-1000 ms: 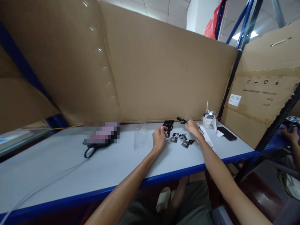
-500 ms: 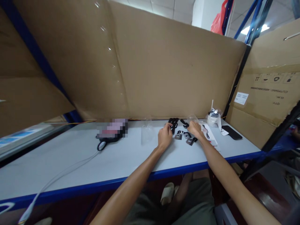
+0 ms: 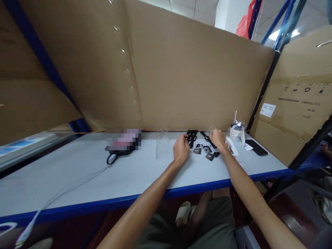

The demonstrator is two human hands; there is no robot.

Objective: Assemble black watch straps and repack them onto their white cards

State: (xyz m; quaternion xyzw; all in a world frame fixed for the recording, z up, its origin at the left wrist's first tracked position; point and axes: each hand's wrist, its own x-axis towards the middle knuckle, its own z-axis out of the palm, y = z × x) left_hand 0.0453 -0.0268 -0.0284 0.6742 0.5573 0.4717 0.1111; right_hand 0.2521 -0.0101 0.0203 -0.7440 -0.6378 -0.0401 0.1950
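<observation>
My left hand (image 3: 181,148) rests on the table with its fingers curled, the fingertips at the left edge of a row of flat black strap-like pieces (image 3: 192,139). Whatever those fingers hold, if anything, is hidden. My right hand (image 3: 218,139) is closed, beside a longer black piece (image 3: 206,138) and a crumpled clear plastic bag (image 3: 212,129). I cannot make out what it pinches. Between my hands and nearer to me lie several small grey plates with black fittings (image 3: 210,156). A printed sheet (image 3: 235,149) shows partly behind my right wrist.
A clear plastic sheet or bag (image 3: 162,150) lies left of my left hand. Farther left is a dark, partly blurred-out object (image 3: 121,152) with a white cable (image 3: 75,181). To the right are a lidded cup with a straw (image 3: 236,131), a phone (image 3: 256,147) and a cardboard wall (image 3: 298,103).
My right hand has shifted slightly right and up, uncovering more of the longer black piece. My left hand has moved slightly left off the straps. The view has tilted a little.
</observation>
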